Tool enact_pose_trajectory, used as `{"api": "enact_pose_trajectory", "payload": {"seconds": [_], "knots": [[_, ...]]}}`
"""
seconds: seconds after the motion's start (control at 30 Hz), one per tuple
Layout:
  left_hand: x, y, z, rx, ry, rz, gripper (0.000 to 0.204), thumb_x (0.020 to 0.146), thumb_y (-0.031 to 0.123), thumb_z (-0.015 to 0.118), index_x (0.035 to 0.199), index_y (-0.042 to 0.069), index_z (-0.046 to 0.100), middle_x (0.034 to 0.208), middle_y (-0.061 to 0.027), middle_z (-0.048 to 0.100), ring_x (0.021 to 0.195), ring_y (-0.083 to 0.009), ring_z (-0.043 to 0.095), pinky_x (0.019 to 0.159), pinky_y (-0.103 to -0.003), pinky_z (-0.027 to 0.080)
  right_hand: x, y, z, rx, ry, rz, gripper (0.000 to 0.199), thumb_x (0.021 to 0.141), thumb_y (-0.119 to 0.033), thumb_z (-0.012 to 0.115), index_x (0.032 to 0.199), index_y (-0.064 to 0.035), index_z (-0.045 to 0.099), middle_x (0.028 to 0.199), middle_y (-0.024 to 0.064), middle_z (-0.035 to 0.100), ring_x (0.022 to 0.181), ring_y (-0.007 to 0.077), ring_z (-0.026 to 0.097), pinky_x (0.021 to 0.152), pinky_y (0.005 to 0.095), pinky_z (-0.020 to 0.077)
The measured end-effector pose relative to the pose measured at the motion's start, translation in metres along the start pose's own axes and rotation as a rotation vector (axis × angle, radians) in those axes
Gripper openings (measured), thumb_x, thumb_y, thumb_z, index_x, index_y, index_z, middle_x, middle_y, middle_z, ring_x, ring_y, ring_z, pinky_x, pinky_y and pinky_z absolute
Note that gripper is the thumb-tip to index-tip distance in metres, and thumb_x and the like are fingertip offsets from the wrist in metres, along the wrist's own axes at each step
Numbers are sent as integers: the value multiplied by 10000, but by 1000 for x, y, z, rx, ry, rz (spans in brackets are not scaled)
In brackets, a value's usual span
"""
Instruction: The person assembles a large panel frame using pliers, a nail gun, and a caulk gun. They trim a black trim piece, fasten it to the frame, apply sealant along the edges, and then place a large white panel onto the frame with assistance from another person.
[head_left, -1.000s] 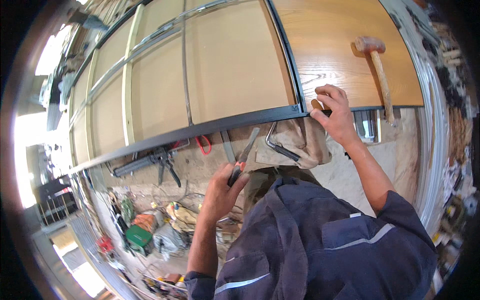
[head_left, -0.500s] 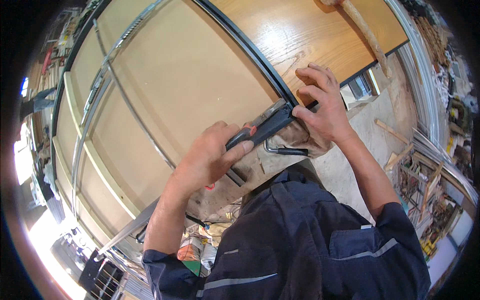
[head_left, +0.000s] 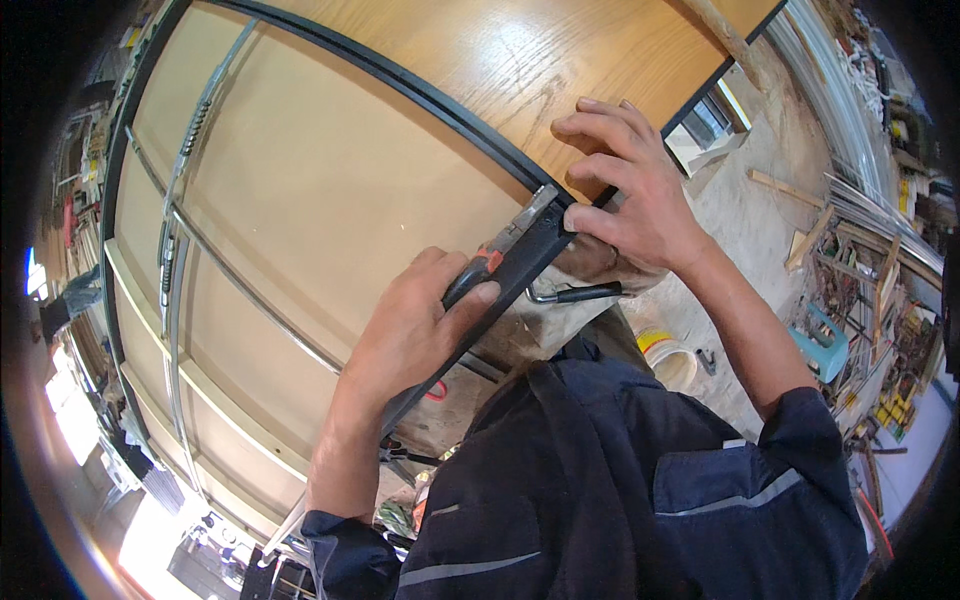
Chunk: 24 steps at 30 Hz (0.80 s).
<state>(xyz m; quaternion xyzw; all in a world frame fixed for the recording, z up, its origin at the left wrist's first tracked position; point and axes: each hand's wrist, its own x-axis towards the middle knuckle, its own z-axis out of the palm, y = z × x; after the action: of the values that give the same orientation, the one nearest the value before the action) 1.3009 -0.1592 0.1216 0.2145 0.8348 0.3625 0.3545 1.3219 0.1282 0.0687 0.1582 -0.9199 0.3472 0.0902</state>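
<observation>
Holding an orange-and-black-handled tool [head_left: 485, 262], the left hand [head_left: 410, 315] has its fingers clamped round the grip, and the metal end lies on the dark near bar [head_left: 530, 258], right up by the corner where the dark divider [head_left: 432, 103] meets it. Across from it, the right hand [head_left: 632, 190] curls over the edge of the wood-grain panel [head_left: 520, 50], fingers and thumb apart, thumb on that same corner.

How far along? Plenty looks in place: dark bars edge the beige panel [head_left: 320, 160], pale battens [head_left: 245, 417] cross it toward its far left end, and a ribbed metal rod [head_left: 187, 140] runs over it. What's left seems to centre on this corner, though whether the joint is finished, or the blade sits in a gap or merely rests there, can't be told.

Now for lettering: none legible on tool, bars or panels, none on the dark overalls [head_left: 600, 450] either. Down on the floor, a yellow-rimmed bucket [head_left: 675, 364] shows coloured bands, too small to read.
</observation>
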Motion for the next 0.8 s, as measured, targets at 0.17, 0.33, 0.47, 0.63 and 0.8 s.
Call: {"api": "enact_pose_trajectory", "payload": {"seconds": [0.17, 0.33, 0.47, 0.63, 0.8], "knots": [[2, 5, -2, 29, -8, -58, 271, 990, 257, 657, 1053, -4, 628, 924, -177, 585, 865, -324, 596, 801, -400, 476, -1, 2, -1, -1, 16, -18, 277, 661, -162, 817, 852, -75, 636, 1335, 56, 605, 1367, 335, 476, 1143, 511, 350], [1, 14, 3, 39, -21, -81, 244, 989, 224, 646, 1078, 0, 614, 950, -190, 594, 903, -320, 612, 824, -403, 480, -3, 5, 2, 14, 16, -17, 267, 673, -163, 816, 844, -76, 629, 1326, 53, 605, 1364, 322, 480, 1157, 517, 337], [0, 20, 6, 26, -9, -96, 246, 999, 230, 637, 1067, 0, 588, 900, -203, 612, 846, -326, 618, 785, -413, 486, -4, 5, 1, 19, 20, -20, 262, 674, -162, 816, 834, -79, 625, 1320, 47, 605, 1362, 320, 482, 1158, 516, 336], [2, 29, 6, 2, -23, -143, 252, 1012, 244, 624, 1030, 1, 558, 788, -212, 605, 727, -343, 606, 712, -426, 488, -4, 4, 2, 5, 19, -18, 253, 675, -153, 815, 821, -84, 621, 1312, 38, 607, 1359, 313, 485, 1147, 508, 346], [2, 31, 8, 17, -12, -182, 246, 1010, 233, 629, 1018, 1, 545, 768, -232, 594, 711, -376, 601, 687, -441, 479, -4, 6, 4, 33, 43, -25, 258, 667, -150, 822, 809, -80, 619, 1302, 35, 611, 1352, 308, 494, 1138, 505, 351]]}}
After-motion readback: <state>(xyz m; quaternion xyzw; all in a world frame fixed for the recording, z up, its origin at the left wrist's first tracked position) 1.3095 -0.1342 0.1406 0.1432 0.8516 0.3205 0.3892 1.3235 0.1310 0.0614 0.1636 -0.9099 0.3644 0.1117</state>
